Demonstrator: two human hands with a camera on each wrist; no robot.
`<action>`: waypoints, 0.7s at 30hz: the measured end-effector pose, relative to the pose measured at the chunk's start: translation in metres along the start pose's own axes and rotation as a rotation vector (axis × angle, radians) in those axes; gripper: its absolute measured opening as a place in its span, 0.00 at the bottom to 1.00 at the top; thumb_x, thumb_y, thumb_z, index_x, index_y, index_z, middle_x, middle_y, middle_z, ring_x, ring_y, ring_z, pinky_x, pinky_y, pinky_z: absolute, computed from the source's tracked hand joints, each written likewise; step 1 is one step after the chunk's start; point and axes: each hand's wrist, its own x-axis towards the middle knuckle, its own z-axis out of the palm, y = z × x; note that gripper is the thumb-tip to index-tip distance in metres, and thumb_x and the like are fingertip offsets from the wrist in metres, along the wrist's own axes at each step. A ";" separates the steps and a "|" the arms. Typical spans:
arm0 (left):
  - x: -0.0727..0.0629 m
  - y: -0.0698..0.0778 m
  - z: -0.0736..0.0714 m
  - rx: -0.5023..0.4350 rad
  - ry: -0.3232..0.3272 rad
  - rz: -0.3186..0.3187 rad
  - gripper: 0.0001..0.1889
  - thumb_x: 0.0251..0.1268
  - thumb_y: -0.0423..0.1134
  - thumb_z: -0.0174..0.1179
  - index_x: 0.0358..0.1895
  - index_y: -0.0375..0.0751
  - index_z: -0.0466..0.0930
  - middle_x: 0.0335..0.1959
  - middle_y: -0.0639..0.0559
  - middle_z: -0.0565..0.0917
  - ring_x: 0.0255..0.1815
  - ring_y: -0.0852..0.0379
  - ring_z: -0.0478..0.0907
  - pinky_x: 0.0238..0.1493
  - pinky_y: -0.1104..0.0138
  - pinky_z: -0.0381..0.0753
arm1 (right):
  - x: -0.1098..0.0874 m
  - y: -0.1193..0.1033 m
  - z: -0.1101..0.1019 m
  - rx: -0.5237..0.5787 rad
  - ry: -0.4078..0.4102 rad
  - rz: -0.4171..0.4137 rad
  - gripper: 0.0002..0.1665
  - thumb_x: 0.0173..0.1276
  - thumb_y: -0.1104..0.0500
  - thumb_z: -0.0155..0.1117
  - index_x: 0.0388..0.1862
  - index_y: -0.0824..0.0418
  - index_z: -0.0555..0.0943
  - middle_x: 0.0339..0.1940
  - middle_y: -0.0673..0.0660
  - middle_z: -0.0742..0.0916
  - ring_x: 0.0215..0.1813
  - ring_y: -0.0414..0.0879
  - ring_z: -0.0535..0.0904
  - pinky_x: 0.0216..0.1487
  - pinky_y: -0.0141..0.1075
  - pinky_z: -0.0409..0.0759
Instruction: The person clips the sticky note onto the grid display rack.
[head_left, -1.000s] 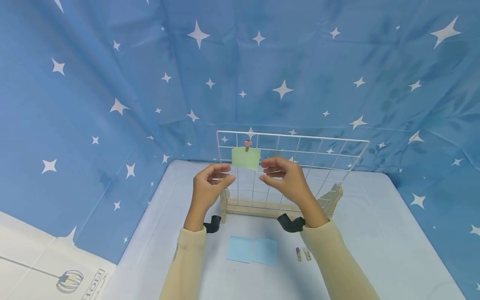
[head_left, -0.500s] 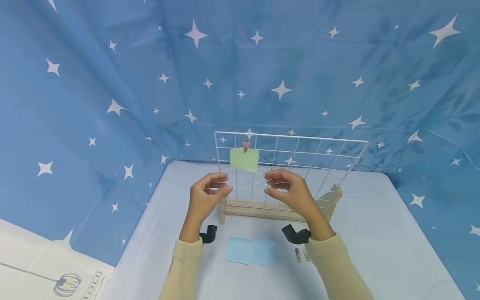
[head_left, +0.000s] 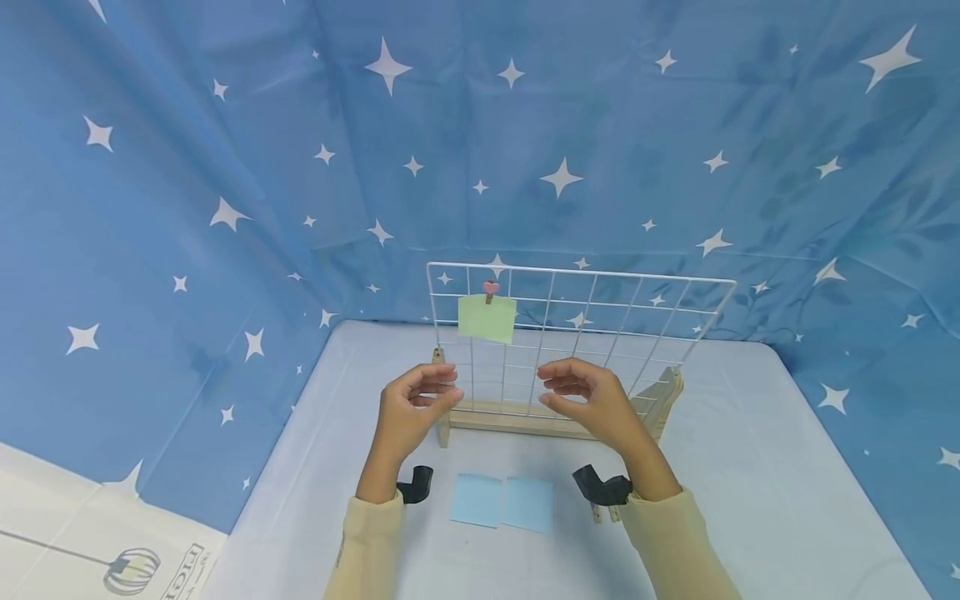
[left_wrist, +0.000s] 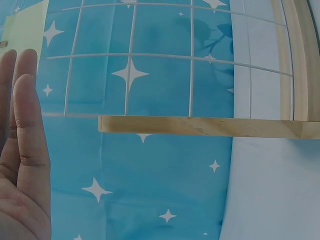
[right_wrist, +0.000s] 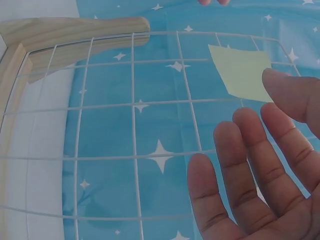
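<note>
Grid: thin wire, apparently metal, with a smooth white coating. Stand: pale wood, smooth and matt, its grain visible in the left wrist view. Green note: thin matt paper. Blue notes: matt paper likewise. Clip: apparently wood; the material of its pink heart is too small to tell. Curtain: creased sheeting, cloth or plastic, faintly lustrous. Table cover: smooth, matt, cloth-like. Sleeves: soft matt cloth. Wrist brackets: dull black, plastic-looking.
</note>
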 end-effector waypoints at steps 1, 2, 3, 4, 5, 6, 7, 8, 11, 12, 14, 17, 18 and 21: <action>-0.001 0.000 0.001 -0.002 -0.003 -0.003 0.17 0.67 0.31 0.75 0.58 0.38 0.89 0.53 0.43 0.91 0.49 0.59 0.88 0.50 0.67 0.86 | -0.002 0.001 0.000 -0.003 0.000 0.003 0.17 0.70 0.70 0.76 0.56 0.71 0.85 0.54 0.65 0.90 0.55 0.61 0.88 0.60 0.34 0.86; -0.002 -0.001 0.001 -0.003 -0.006 -0.004 0.17 0.67 0.31 0.75 0.58 0.37 0.89 0.53 0.43 0.91 0.49 0.58 0.88 0.50 0.67 0.86 | -0.003 0.001 0.000 -0.005 0.001 0.008 0.17 0.70 0.70 0.76 0.56 0.71 0.86 0.54 0.65 0.90 0.55 0.62 0.87 0.60 0.34 0.86; -0.003 -0.001 0.002 -0.001 -0.009 -0.008 0.17 0.67 0.31 0.75 0.58 0.37 0.89 0.53 0.43 0.91 0.49 0.58 0.88 0.50 0.67 0.86 | -0.005 0.002 -0.001 -0.007 0.002 0.010 0.17 0.70 0.70 0.76 0.56 0.71 0.86 0.54 0.64 0.90 0.55 0.63 0.87 0.60 0.35 0.86; -0.004 -0.001 0.002 0.001 -0.013 -0.012 0.17 0.67 0.31 0.75 0.58 0.37 0.89 0.53 0.43 0.91 0.49 0.58 0.88 0.50 0.66 0.86 | -0.006 0.003 -0.001 -0.008 0.002 0.010 0.17 0.70 0.70 0.76 0.56 0.71 0.86 0.54 0.64 0.90 0.55 0.64 0.87 0.60 0.35 0.86; -0.005 -0.001 0.002 0.002 -0.017 -0.015 0.17 0.68 0.31 0.75 0.58 0.36 0.89 0.53 0.43 0.91 0.49 0.58 0.88 0.51 0.66 0.85 | -0.008 0.004 -0.001 -0.007 0.000 0.010 0.17 0.70 0.70 0.76 0.56 0.71 0.86 0.53 0.64 0.90 0.55 0.65 0.87 0.60 0.36 0.87; -0.006 -0.002 0.003 0.006 -0.020 -0.018 0.16 0.68 0.32 0.75 0.57 0.36 0.89 0.53 0.43 0.91 0.49 0.58 0.88 0.51 0.66 0.85 | -0.009 0.005 -0.001 -0.007 0.000 0.012 0.17 0.70 0.70 0.76 0.56 0.71 0.86 0.53 0.64 0.91 0.55 0.66 0.87 0.60 0.36 0.87; -0.007 -0.002 0.003 0.008 -0.024 -0.025 0.16 0.68 0.32 0.75 0.57 0.36 0.89 0.53 0.44 0.91 0.49 0.58 0.88 0.51 0.66 0.85 | -0.011 0.006 -0.002 -0.007 0.001 0.013 0.16 0.70 0.70 0.76 0.55 0.71 0.86 0.53 0.64 0.91 0.55 0.66 0.87 0.60 0.37 0.87; -0.008 -0.003 0.004 0.011 -0.028 -0.029 0.16 0.68 0.32 0.75 0.57 0.36 0.89 0.53 0.44 0.91 0.49 0.59 0.88 0.51 0.66 0.85 | -0.013 0.007 -0.002 -0.007 0.003 0.015 0.16 0.70 0.70 0.76 0.55 0.71 0.86 0.53 0.64 0.91 0.55 0.65 0.87 0.60 0.37 0.87; -0.012 -0.006 0.004 0.008 -0.039 -0.032 0.16 0.69 0.32 0.74 0.58 0.36 0.88 0.53 0.44 0.91 0.49 0.59 0.88 0.51 0.66 0.86 | -0.019 0.011 -0.002 -0.004 0.012 0.031 0.14 0.71 0.70 0.75 0.54 0.71 0.86 0.53 0.63 0.91 0.54 0.61 0.88 0.60 0.36 0.87; -0.013 -0.008 0.004 0.010 -0.040 -0.033 0.16 0.69 0.32 0.74 0.58 0.37 0.89 0.53 0.45 0.91 0.49 0.59 0.88 0.51 0.67 0.86 | -0.021 0.013 -0.002 -0.004 0.017 0.038 0.14 0.71 0.70 0.75 0.54 0.70 0.86 0.53 0.63 0.91 0.54 0.59 0.89 0.60 0.35 0.87; -0.017 -0.011 0.004 0.004 -0.044 -0.030 0.16 0.69 0.30 0.74 0.58 0.36 0.88 0.53 0.44 0.91 0.48 0.60 0.87 0.51 0.67 0.86 | -0.025 0.015 -0.002 -0.003 0.028 0.050 0.14 0.72 0.69 0.75 0.54 0.70 0.87 0.52 0.63 0.91 0.53 0.56 0.89 0.59 0.35 0.87; -0.021 -0.015 0.004 -0.006 -0.051 -0.028 0.16 0.69 0.30 0.74 0.58 0.35 0.88 0.52 0.43 0.91 0.48 0.61 0.87 0.50 0.68 0.85 | -0.032 0.020 -0.001 -0.003 0.043 0.066 0.14 0.71 0.70 0.75 0.54 0.70 0.87 0.51 0.64 0.91 0.52 0.55 0.89 0.58 0.33 0.87; -0.022 -0.017 0.004 -0.007 -0.054 -0.030 0.16 0.69 0.30 0.74 0.58 0.35 0.88 0.53 0.42 0.91 0.48 0.61 0.87 0.50 0.68 0.85 | -0.033 0.021 -0.001 -0.002 0.046 0.069 0.14 0.71 0.70 0.75 0.54 0.70 0.87 0.51 0.64 0.91 0.52 0.56 0.89 0.58 0.32 0.86; -0.026 -0.021 0.004 -0.021 -0.059 -0.030 0.17 0.69 0.29 0.73 0.59 0.32 0.87 0.53 0.41 0.91 0.49 0.61 0.87 0.50 0.68 0.85 | -0.038 0.026 0.000 0.004 0.055 0.064 0.14 0.70 0.70 0.75 0.53 0.70 0.87 0.51 0.64 0.91 0.51 0.56 0.89 0.57 0.30 0.86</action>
